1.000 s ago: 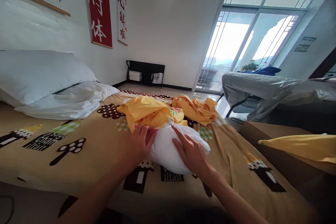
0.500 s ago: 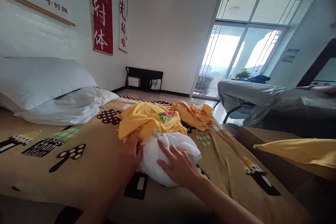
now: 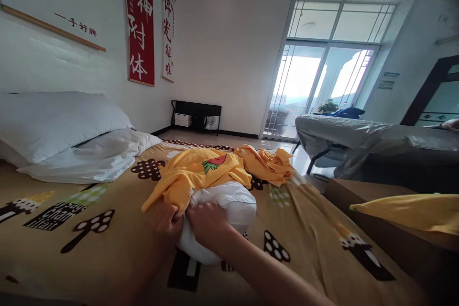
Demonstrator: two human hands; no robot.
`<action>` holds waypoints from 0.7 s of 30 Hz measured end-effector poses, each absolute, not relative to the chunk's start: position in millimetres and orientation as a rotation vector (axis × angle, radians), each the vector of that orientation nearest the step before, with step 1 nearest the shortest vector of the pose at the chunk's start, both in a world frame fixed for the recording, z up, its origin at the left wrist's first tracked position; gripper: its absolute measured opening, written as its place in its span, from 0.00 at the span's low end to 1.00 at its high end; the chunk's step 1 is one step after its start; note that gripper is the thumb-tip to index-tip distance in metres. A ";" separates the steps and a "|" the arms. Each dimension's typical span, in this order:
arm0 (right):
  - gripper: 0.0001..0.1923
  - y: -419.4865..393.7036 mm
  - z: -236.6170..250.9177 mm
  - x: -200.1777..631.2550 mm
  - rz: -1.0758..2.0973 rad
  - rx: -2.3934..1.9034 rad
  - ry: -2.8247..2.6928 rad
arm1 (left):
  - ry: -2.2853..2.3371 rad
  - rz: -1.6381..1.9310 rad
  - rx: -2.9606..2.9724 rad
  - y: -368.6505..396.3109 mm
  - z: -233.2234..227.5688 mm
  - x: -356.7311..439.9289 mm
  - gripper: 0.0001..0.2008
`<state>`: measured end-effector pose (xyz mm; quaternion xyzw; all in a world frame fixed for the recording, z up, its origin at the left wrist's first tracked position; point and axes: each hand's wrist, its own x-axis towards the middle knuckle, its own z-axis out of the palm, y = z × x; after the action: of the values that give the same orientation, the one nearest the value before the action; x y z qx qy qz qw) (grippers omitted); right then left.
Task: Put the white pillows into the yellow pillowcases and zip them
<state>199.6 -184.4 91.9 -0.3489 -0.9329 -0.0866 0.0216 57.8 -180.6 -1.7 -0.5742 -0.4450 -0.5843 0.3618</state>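
Note:
A plump white cushion [image 3: 229,201] lies on the bed, its far end tucked against or under a yellow cloth cover [image 3: 190,165] with a red and green print. My left hand [image 3: 167,224] is closed on the near left edge of the yellow cover, pulling it into a fold. Beside it, my right hand [image 3: 208,224] is closed in a fist on the white cushion, close to the cover's edge. Its fingertips are hidden, so how much fabric they pinch does not show. Just behind lies a second crumpled yellow cloth [image 3: 267,165].
White pillows [image 3: 64,124] rest at the left of the patterned brown bedsheet [image 3: 118,248]. On the right, yellow fabric [image 3: 409,210] hangs over a cardboard box [image 3: 362,191]. Beyond stands a plastic-draped table [image 3: 344,131], with part of a person's hand at its far right.
My right hand has gone from spread fingers on the cushion to a fist further left. The left hand has drawn the cover's edge to the left and nearer. The view has tilted up slightly.

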 end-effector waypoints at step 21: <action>0.30 -199.8 80.2 261.8 -0.323 -0.897 -2.722 | -1.264 -1.296 -1.674 -190.1 -3.7 56.2 0.11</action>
<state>261.8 -199.8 80.2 -0.3083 -0.9361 -0.1110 0.1282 56.2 -190.1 -3.7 -0.6406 -0.4835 -0.4960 0.3315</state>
